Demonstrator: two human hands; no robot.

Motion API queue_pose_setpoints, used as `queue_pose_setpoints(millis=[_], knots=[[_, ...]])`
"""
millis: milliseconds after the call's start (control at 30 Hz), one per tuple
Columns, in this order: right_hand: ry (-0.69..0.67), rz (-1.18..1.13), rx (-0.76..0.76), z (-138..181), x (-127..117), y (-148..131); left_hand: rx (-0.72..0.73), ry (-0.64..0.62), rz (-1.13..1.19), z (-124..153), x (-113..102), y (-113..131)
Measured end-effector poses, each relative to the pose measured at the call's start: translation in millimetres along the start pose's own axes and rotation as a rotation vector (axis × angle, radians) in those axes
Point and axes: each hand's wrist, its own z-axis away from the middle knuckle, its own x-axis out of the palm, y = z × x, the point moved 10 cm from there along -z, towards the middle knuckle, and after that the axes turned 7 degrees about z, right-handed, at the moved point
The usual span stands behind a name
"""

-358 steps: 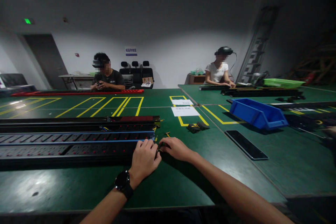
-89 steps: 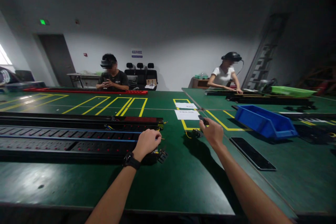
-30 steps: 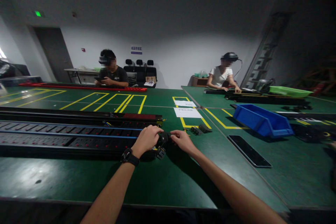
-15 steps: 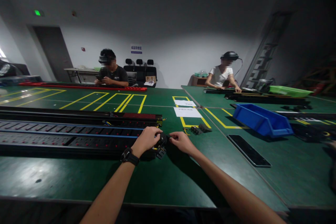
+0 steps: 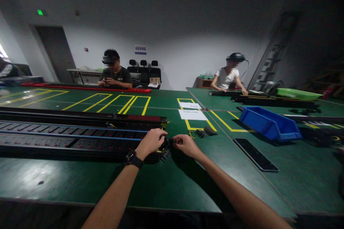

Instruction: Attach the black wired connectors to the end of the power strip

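Long black power strips (image 5: pixel 88 143) with rows of sockets, red dots and a blue line lie side by side on the green table. At their right end, my left hand (image 5: pixel 151 141), a black watch on its wrist, is closed on a small black part (image 5: pixel 166 144). My right hand (image 5: pixel 186 145) comes from the other side, thumb and fingers pinched at the part's right edge. What sits inside that pinch is too dark and small to name. A black block with slots (image 5: pixel 165 155) hangs just below the part, with a yellow wire near it.
Loose black pieces (image 5: pixel 206 132) lie beyond my right hand, near white paper sheets (image 5: pixel 192 115). To the right are a phone (image 5: pixel 255 154) and a blue bin (image 5: pixel 270 123). Across the table sit two people (image 5: pixel 116 75), one by a green tray (image 5: pixel 299 94).
Both hands stay almost in place at the black part. My right fingers have shifted slightly and curl a little differently. The view has moved a touch.
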Motion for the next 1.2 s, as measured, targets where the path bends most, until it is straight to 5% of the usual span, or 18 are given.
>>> queue_pose_setpoints(millis=[333, 567, 1200], knots=[[0.018, 0.256, -0.064, 5.1, 1.3, -17.0, -0.011, 0.047, -0.053, 1.6, -6.2, 4.4], [-0.001, 0.364, -0.088, 9.4, 3.3, -27.3, -0.097, 0.074, -0.32, 6.9, -17.9, 11.5], [-0.132, 0.526, -0.165, 19.5, 16.9, -47.4, -0.179, 0.039, -0.299, 6.6, -12.4, -3.8]])
